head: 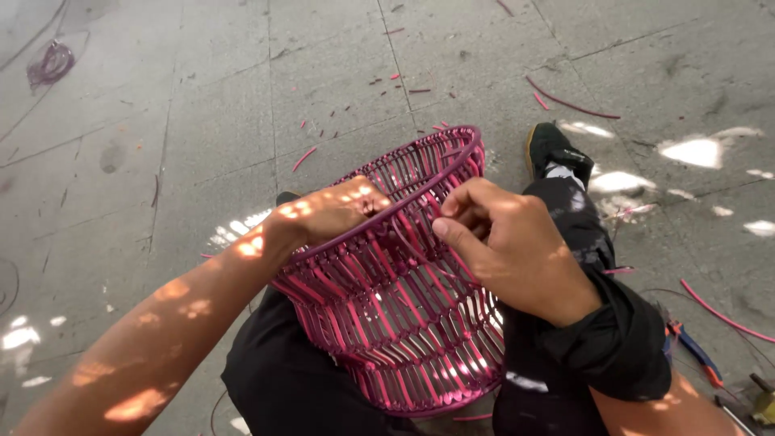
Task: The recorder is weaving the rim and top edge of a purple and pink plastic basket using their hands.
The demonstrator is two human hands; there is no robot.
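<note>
1 view only — a head-worn camera, aimed steeply down and slightly forward over the wearer's lap. It sits close: the left hand (323, 214) and right hand (508, 250) fill the centre, forearms entering from the lower corners, with the basket (395, 315) between the knees directly below the lens. The upper half of the frame takes in the paved floor (202, 97) ahead — farther off, seen obliquely.

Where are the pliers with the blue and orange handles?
In the head view, the pliers lie on the stone floor at the lower right, just beyond the person's right elbow and below a long pink strip.
</note>
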